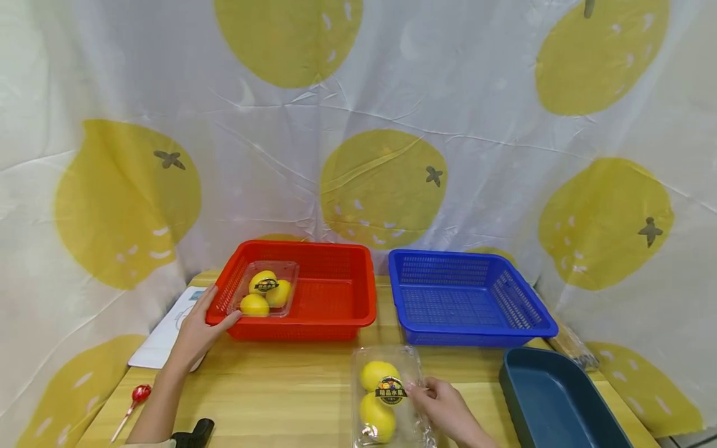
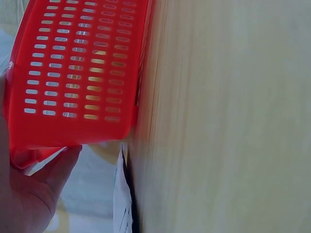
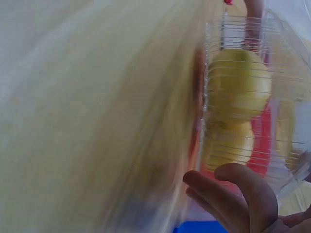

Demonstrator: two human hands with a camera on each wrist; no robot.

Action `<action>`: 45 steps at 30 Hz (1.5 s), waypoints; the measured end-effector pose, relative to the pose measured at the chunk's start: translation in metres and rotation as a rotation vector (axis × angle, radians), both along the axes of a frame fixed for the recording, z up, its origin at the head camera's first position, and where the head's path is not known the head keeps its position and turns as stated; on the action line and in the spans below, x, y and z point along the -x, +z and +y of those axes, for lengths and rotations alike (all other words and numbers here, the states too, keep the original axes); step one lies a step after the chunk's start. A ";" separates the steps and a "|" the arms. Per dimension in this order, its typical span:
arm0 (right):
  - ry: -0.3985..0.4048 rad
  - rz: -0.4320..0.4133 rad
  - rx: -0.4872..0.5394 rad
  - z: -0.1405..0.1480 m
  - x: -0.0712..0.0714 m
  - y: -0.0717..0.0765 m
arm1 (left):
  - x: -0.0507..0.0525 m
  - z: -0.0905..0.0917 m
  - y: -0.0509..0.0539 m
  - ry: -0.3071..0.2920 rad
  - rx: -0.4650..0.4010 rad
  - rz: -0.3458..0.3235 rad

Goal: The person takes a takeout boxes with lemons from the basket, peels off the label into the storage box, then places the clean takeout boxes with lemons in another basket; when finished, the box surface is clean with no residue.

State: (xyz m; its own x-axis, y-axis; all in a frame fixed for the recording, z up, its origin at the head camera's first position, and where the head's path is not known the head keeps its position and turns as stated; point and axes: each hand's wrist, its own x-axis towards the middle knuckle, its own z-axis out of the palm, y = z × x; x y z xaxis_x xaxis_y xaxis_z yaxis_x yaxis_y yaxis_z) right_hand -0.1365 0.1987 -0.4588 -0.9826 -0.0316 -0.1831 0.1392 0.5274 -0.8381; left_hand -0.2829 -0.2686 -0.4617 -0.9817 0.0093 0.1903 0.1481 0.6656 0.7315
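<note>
My left hand grips the front left corner of the red basket, its fingers along the left rim and its thumb at the front rim. The left wrist view shows that hand at the end of the red basket. Inside the basket, at the left, lies a clear box with three yellow fruits. My right hand pinches the right side of another clear box over the table, with two yellow fruits showing. In the right wrist view, curled fingers are at the clear box.
A blue basket stands right of the red one. At the right front is a dark teal tray. White papers, a red lollipop and a black object lie at the left. A lemon-print cloth hangs behind.
</note>
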 end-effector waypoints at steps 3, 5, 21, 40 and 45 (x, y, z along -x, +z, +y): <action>-0.028 0.023 -0.100 0.000 -0.002 -0.004 | 0.001 0.001 0.000 -0.005 0.008 -0.006; -0.036 0.013 -0.111 0.000 -0.003 -0.007 | 0.002 0.001 0.000 -0.002 0.016 -0.012; 0.004 0.016 -0.050 0.003 -0.001 -0.009 | -0.001 0.001 0.001 0.021 0.005 0.015; 0.013 0.036 -0.051 0.003 0.001 -0.010 | -0.042 0.068 0.063 0.215 0.027 0.301; 0.038 0.005 -0.025 0.002 0.001 -0.010 | -0.075 0.097 0.084 0.105 -0.026 0.224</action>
State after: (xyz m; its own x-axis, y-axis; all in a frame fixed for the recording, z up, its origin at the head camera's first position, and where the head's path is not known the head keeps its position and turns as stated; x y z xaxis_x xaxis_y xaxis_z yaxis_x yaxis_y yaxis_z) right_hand -0.1374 0.2006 -0.4684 -0.9817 -0.0644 -0.1792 0.1144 0.5529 -0.8253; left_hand -0.2077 -0.1717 -0.3779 -0.9102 -0.0984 0.4023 0.2395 0.6674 0.7052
